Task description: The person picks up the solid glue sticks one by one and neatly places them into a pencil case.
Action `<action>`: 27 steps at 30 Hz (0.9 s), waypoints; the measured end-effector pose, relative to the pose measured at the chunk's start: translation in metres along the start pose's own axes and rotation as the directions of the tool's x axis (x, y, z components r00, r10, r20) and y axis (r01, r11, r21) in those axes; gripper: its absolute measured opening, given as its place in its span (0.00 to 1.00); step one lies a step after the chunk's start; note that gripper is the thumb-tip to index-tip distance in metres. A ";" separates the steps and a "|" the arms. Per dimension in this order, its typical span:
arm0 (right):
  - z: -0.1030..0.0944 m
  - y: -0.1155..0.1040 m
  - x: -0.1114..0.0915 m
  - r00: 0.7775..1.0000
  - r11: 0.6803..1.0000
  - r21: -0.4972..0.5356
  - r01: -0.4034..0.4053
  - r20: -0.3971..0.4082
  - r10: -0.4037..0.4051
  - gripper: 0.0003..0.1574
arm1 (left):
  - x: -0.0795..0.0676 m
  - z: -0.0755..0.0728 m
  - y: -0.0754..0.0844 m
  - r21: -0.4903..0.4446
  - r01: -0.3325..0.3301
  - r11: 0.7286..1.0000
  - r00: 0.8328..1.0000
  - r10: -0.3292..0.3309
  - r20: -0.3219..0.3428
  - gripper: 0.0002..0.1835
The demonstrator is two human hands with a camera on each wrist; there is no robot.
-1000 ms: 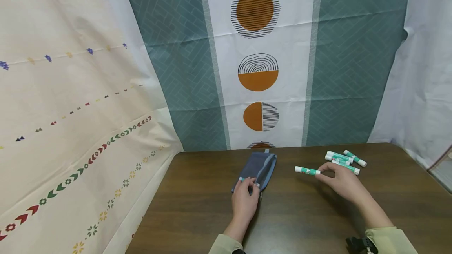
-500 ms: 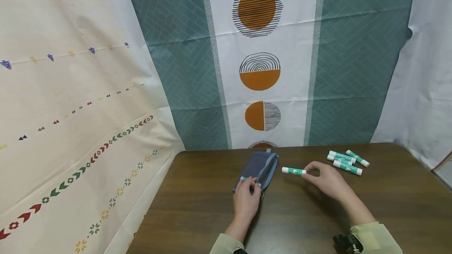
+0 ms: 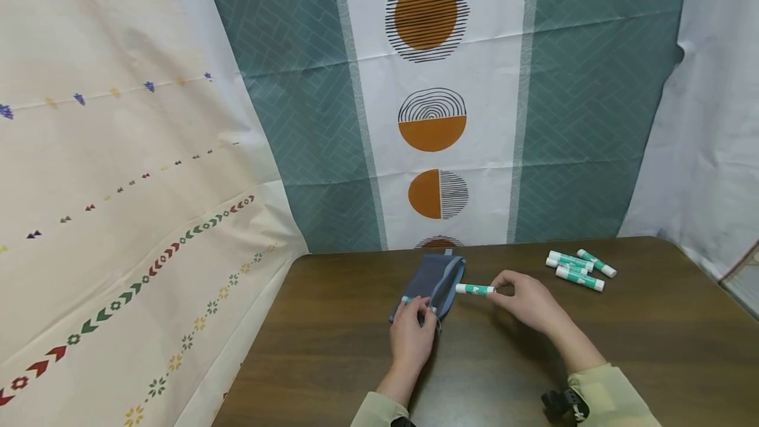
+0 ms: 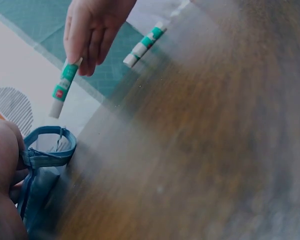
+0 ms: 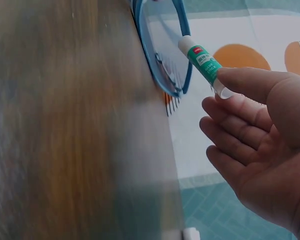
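Fingers (image 3: 422, 308) of the left hand (image 3: 410, 338) pinch the blue pouch's (image 3: 431, 282) near edge, pinning it on the desk (image 3: 652, 348), mouth open. The right hand (image 3: 530, 300) pinches a green glue stick (image 3: 474, 289) pointed at that mouth. More glue sticks (image 3: 580, 269) lie farther right.

Left hand (image 3: 413, 331) curled, gripping; right hand (image 3: 524, 298) extended, fingertips pinching.

Right hand (image 3: 528, 300) carried the glue stick (image 3: 474, 289) leftward, away from the other sticks (image 3: 578, 269), its tip now at the pouch (image 3: 431, 281) mouth
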State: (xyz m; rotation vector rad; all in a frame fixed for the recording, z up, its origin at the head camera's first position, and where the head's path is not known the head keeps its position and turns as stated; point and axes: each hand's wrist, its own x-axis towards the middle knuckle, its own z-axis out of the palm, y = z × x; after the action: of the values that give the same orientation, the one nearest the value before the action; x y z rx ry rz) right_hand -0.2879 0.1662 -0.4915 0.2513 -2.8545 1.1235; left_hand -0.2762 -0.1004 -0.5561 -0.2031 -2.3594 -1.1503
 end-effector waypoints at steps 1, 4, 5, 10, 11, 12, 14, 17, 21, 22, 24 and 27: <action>0.002 -0.002 0.001 1.000 1.000 0.002 0.002 0.005 -0.002 0.14 | 0.000 0.000 0.000 0.000 -0.002 1.000 1.000 0.002 -0.002 0.11; 0.008 -0.006 0.004 1.000 1.000 -0.002 0.001 0.012 -0.001 0.12 | 0.000 -0.001 0.001 0.009 -0.006 1.000 1.000 0.006 -0.002 0.11; 0.009 -0.006 0.004 1.000 1.000 -0.004 0.004 0.014 -0.004 0.12 | 0.000 -0.001 0.001 0.011 -0.008 1.000 1.000 0.008 -0.001 0.11; 0.019 -0.008 0.007 1.000 1.000 -0.001 -0.007 0.017 0.007 0.10 | 0.000 -0.001 0.001 0.006 -0.005 1.000 1.000 0.005 0.008 0.11; 0.021 -0.009 0.007 1.000 1.000 0.002 -0.007 0.016 0.007 0.09 | 0.000 -0.001 0.001 0.003 -0.003 1.000 1.000 0.003 0.008 0.11; 0.024 -0.009 0.008 1.000 1.000 0.005 -0.016 0.015 0.015 0.09 | 0.000 -0.001 0.001 0.000 0.000 1.000 1.000 0.000 0.010 0.11; 0.028 -0.011 0.009 1.000 1.000 0.009 -0.012 0.013 0.011 0.09 | 0.000 -0.001 0.001 0.000 0.006 1.000 1.000 -0.006 0.012 0.11; 0.033 -0.014 0.011 1.000 1.000 0.015 0.006 0.005 -0.006 0.09 | -0.001 -0.002 0.001 0.003 0.005 1.000 1.000 -0.006 0.011 0.11; 0.040 -0.019 0.014 1.000 1.000 0.018 0.024 0.007 -0.024 0.10 | -0.001 -0.003 0.002 0.005 0.024 1.000 0.999 -0.024 0.023 0.11; 0.042 -0.020 0.014 1.000 1.000 0.018 0.023 0.009 -0.023 0.10 | -0.001 -0.003 0.003 0.005 0.032 0.999 0.999 -0.032 0.029 0.11; 0.045 -0.022 0.015 1.000 1.000 0.016 0.020 0.012 -0.020 0.10 | -0.001 -0.003 0.003 0.006 0.041 0.999 0.998 -0.041 0.039 0.10; 0.050 -0.025 0.016 1.000 1.000 0.014 0.014 0.023 -0.015 0.10 | 0.000 -0.003 0.004 0.004 0.042 0.999 0.998 -0.042 0.045 0.10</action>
State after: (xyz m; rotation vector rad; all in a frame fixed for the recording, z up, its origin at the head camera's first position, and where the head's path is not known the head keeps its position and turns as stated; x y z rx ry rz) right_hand -0.2988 0.1121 -0.5096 0.2868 -2.8609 1.1456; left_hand -0.2735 -0.1000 -0.5523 -0.1808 -2.4154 -1.1732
